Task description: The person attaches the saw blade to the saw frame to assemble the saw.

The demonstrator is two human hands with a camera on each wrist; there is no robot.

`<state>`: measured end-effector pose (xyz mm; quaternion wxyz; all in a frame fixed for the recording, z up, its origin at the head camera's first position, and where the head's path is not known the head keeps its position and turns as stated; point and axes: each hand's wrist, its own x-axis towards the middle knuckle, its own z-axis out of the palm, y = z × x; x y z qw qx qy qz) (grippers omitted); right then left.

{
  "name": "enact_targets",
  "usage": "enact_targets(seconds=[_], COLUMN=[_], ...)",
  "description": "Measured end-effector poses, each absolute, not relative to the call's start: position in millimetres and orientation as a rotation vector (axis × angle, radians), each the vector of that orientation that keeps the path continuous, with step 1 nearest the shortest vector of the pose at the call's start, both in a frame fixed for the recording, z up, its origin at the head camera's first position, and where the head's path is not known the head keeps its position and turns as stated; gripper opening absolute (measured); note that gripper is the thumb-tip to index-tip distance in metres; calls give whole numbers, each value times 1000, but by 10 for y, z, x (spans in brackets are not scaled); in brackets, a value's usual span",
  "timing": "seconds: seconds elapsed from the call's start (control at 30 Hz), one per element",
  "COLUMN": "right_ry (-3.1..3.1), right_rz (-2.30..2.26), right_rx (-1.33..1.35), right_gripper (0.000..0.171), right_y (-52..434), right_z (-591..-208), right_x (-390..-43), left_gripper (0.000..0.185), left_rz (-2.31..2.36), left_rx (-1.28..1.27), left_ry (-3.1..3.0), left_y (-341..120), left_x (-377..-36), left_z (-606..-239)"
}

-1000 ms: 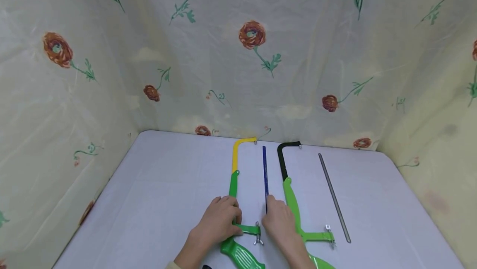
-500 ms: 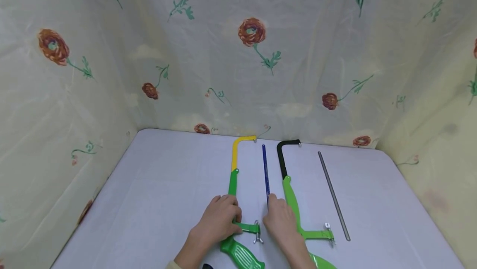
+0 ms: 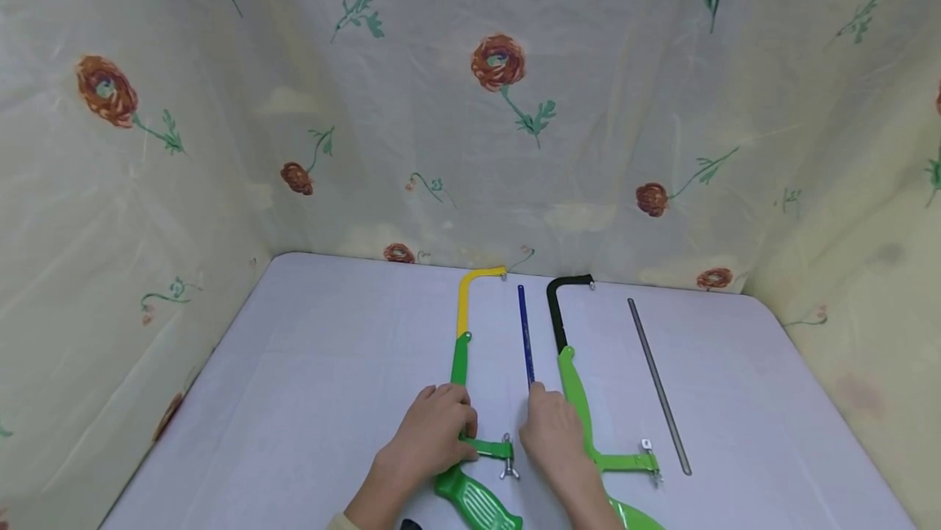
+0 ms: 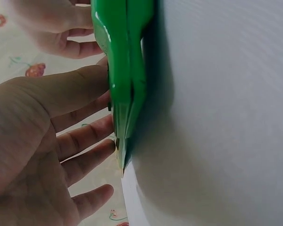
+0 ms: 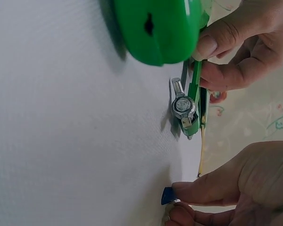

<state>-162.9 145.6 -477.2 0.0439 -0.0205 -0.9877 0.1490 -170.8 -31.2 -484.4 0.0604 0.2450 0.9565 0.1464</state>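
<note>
On a pale table (image 3: 331,399), backed by a flowered cloth (image 3: 500,105): 2 saw frames and 2 loose blades, all lying lengthwise away from the body.

Left hand (image 3: 434,436) down on the near end of the yellow saw (image 3: 461,326), fingers curled over the green cross arm by the wing nut (image 3: 506,469); thumb and fingertips pinching that green arm, seen clearly from the right wrist (image 5: 236,61). Green handle (image 3: 478,505) of the same saw just below the hand, flat on the table. From the left wrist: fingers (image 4: 80,141) spread and bent along the green frame edge (image 4: 125,84), touching it.

Right hand (image 3: 555,440) just beside the left, between the 2 saws. Fingertips closed on the near end of the blue blade (image 3: 525,334); from the right wrist, the blue tip (image 5: 168,196) pinched under a finger against the table. Blade running straight from the hand toward the far edge, lying in the gap between the yellow saw and the black saw (image 3: 562,309), touching neither as far as visible.

Black saw to the right of the right hand, green lower part running past the wrist. Grey blade (image 3: 657,387) further right, well apart from both hands, slanting slightly.
</note>
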Motion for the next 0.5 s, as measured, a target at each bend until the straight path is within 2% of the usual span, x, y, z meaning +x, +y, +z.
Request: enact_targets(seconds=[0.5], right_ry=[-3070], right_rz=[555], right_rx=[-139], right_gripper=[19], right_y=[1485], right_z=[-4768], right_x=[-1650], left_gripper=[16], left_rz=[465], left_rx=[743], left_ry=[2890], left_y=[-314], left_x=[-1706], left_z=[-4832])
